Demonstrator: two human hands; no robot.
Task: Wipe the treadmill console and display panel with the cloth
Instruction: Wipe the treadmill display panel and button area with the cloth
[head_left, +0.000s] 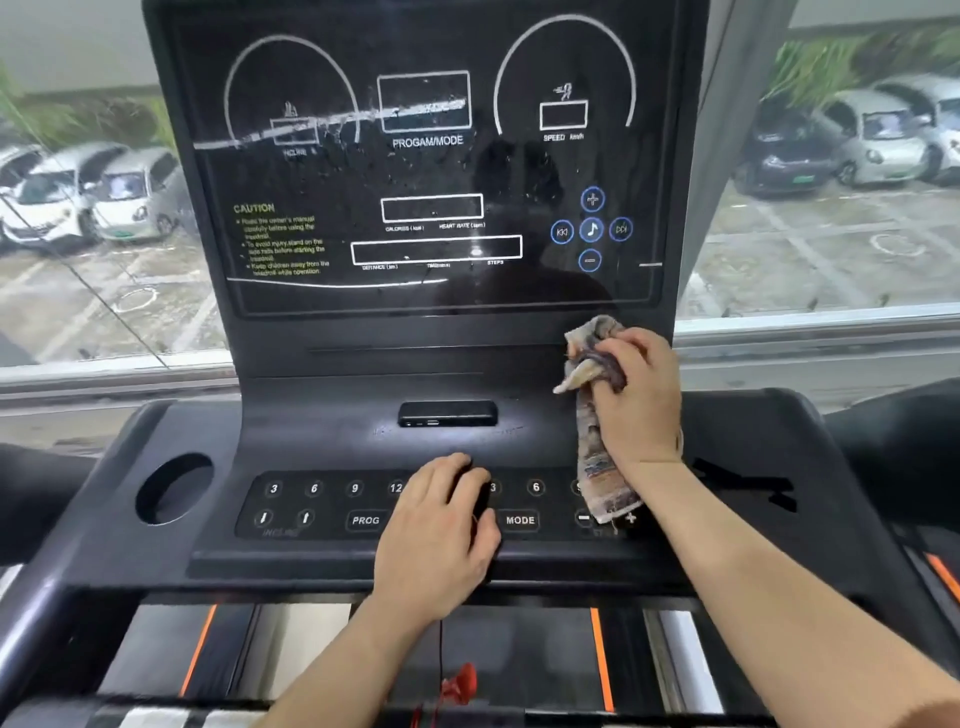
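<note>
While the left hand (441, 525) is lying flat on the keypad (311, 504), fingers relaxed and holding nothing, the right hand (636, 400) at two o'clock is gripping the bunched cloth (597, 467), dangling over the treadmill console (753, 431) below the smeared display panel (426, 171) at twelve.

The display panel (426, 156) stands upright behind the console (322, 431). I see the button strip (311, 504) along the console's near edge, a cup hole (174, 488) to its left. My left grip (441, 525) rests on the strip's middle. My right grip (634, 395), right of it and farther back, holds the cloth (597, 467) over the strip's right end.
</note>
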